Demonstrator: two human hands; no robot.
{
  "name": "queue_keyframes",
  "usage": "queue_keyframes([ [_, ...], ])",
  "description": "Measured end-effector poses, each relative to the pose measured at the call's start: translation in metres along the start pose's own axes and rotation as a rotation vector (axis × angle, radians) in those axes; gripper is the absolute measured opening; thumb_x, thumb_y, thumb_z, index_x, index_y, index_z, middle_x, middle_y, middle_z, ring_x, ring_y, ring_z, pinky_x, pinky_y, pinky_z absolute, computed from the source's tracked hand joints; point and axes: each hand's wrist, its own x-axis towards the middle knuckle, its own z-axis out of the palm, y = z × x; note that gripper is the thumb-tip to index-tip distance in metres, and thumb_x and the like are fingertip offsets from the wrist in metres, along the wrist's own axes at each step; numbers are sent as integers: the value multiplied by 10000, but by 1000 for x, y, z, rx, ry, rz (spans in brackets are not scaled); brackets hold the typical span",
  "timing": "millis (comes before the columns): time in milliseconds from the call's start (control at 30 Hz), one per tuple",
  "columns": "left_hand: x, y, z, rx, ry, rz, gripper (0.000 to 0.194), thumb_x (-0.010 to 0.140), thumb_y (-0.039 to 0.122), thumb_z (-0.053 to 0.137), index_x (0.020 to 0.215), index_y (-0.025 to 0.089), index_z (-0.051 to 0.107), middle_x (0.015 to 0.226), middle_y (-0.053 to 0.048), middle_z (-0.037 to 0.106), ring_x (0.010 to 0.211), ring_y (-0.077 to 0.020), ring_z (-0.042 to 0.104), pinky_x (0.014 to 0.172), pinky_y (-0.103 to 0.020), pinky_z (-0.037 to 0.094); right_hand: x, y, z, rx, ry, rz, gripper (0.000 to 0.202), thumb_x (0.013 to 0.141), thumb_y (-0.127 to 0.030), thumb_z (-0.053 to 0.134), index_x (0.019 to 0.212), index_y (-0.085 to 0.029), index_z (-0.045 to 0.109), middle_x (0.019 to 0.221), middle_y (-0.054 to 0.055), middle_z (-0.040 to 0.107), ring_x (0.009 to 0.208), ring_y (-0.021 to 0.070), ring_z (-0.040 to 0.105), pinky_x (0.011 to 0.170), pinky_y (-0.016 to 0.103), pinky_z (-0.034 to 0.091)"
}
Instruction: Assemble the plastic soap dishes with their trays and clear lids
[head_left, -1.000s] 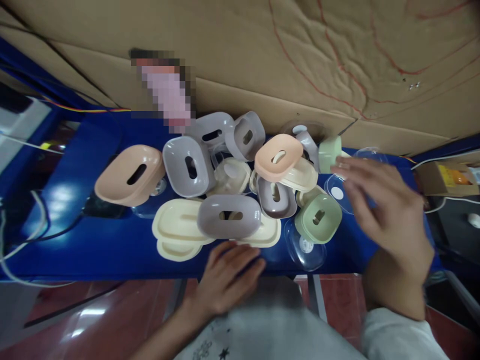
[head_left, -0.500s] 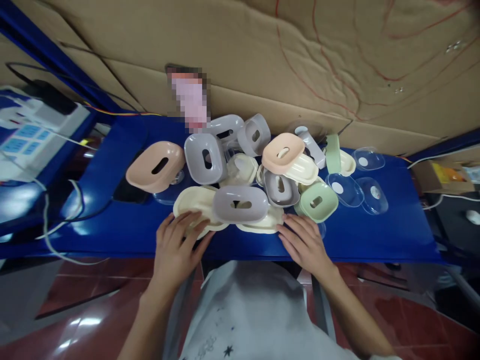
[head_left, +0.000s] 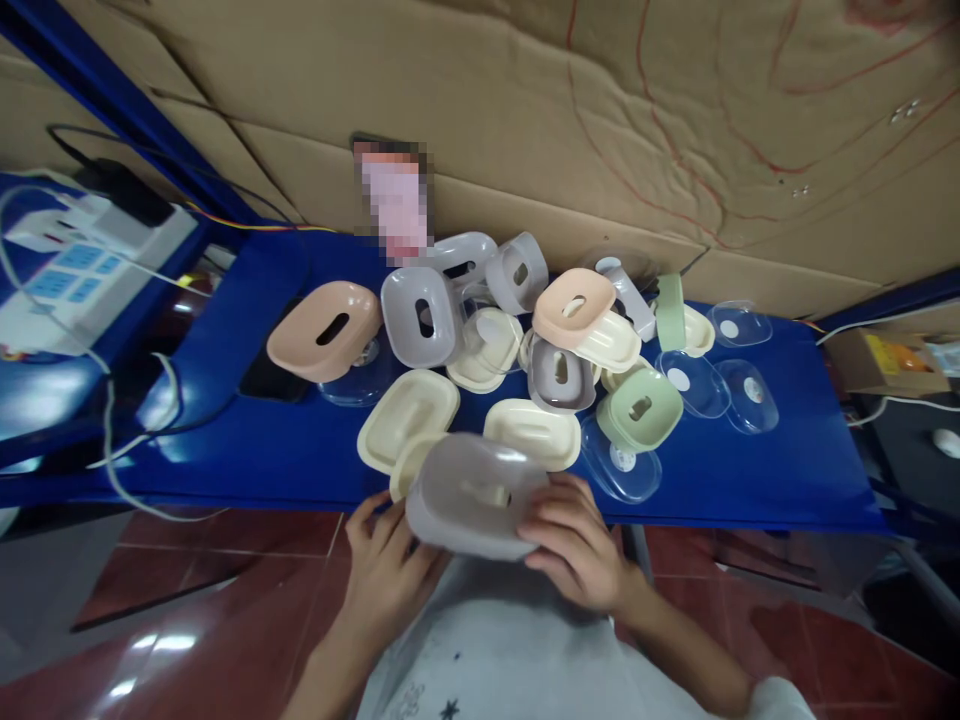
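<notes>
My right hand (head_left: 574, 540) grips the right end of a grey slotted plastic soap dish (head_left: 465, 500), tilted above the table's front edge. My left hand (head_left: 390, 555) is at the dish's left end, fingers curled by a cream plastic tray (head_left: 405, 468); its thumb side is partly hidden behind the dish. That tray is partly covered by the grey dish. Just beyond lie another cream tray (head_left: 410, 420) and a third cream tray (head_left: 532, 432). A green slotted dish (head_left: 652, 415) stands to the right, near a clear lid (head_left: 626, 478).
Behind are peach dishes (head_left: 311, 335), another grey dish (head_left: 409, 330), and several clear lids (head_left: 742, 395) at the right. A dark flat object (head_left: 266, 385) and cables lie left, near a white power strip (head_left: 82, 285). Cardboard (head_left: 480, 110) lines the back of the blue table (head_left: 757, 485).
The grey dish has come up off the cream trays and toward me, now in my right hand. My left hand moved right and closer with a cream tray. The clear lid by the green dish shows more.
</notes>
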Motion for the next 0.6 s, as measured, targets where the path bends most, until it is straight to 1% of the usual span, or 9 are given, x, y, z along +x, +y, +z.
queue_keyframes([
  [67,-10,8,2,-69,-34,50,130,902,129,700,872,240,639,946,-68,725,986,-268,660,1018,-520,457,-20,-10,-2,91,13,68,339,1070,-245,538,1398,-210,618,1097,111,712,1137,291,716,1026,541,588],
  [133,-12,18,7,-116,-72,84,160,860,100,729,861,241,655,921,-54,714,959,-258,658,1022,-518,467,-36,-15,-3,103,42,132,365,1045,-199,531,1401,-205,616,1114,125,694,1137,302,711,999,544,605],
  [200,-8,27,13,-152,-86,82,184,842,78,752,896,240,682,919,-45,704,922,-238,654,994,-480,499,-45,-15,-4,60,68,158,405,1002,-141,548,1398,-193,617,1140,131,682,1160,305,696,1018,541,597],
  [267,-4,33,20,-183,-73,51,213,845,71,758,970,233,697,982,-56,695,932,-227,656,927,-414,541,-49,-13,-4,-8,60,156,457,963,-109,569,1410,-196,610,1153,122,684,1179,306,683,1047,550,579],
  [367,-6,34,29,-216,28,-29,387,826,64,806,1126,270,674,1156,-68,645,1042,-234,658,891,-369,581,-49,-10,-6,-97,6,143,479,950,-101,567,1411,-225,610,1157,103,694,1188,299,677,1069,560,561],
  [433,-12,30,32,-233,130,-88,610,781,46,863,1265,318,610,1337,-82,571,1179,-254,643,937,-385,602,-47,-9,-5,-140,-25,132,452,956,-92,550,1377,-235,631,1151,96,699,1184,283,678,1082,547,551],
  [500,-17,24,32,-233,171,-107,787,754,55,902,1385,345,533,1518,-110,458,1337,-291,591,1008,-423,606,-43,-9,-2,-185,-60,120,422,965,-83,542,1345,-229,654,1137,90,709,1179,265,677,1115,529,526],
  [567,-17,17,30,-188,83,-70,793,792,108,899,1445,345,516,1611,-132,404,1446,-341,524,1087,-494,576,-39,-9,3,-231,-115,102,385,981,-89,552,1323,-214,675,1132,88,724,1178,246,674,1156,512,487],
  [600,-14,14,29,-159,0,-37,739,828,141,880,1451,339,536,1614,-135,433,1474,-362,501,1117,-530,552,-37,-9,6,-251,-148,93,354,992,-105,567,1309,-210,687,1145,88,731,1193,240,669,1175,508,465],
])
